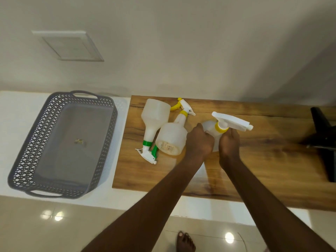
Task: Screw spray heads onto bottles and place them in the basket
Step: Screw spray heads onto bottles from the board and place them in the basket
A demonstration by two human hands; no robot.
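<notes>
Both of my hands hold one translucent white bottle (209,126) over the wooden board. My left hand (199,140) wraps its body. My right hand (228,142) grips near the neck, just under the yellow collar of a white spray head (231,121) that sits on top. Two more bottles lie on the board to the left: one with a green-collared spray head (154,117) and one with a yellow-collared head (172,138). The grey lattice basket (21,164) stands on the white counter at the left, holding no bottles.
The wooden board (263,170) covers the right part of the white counter (11,110). A black object (325,142) rests at the board's right end. A small scrap (79,141) lies in the basket. A bare foot (185,241) shows on the glossy floor below.
</notes>
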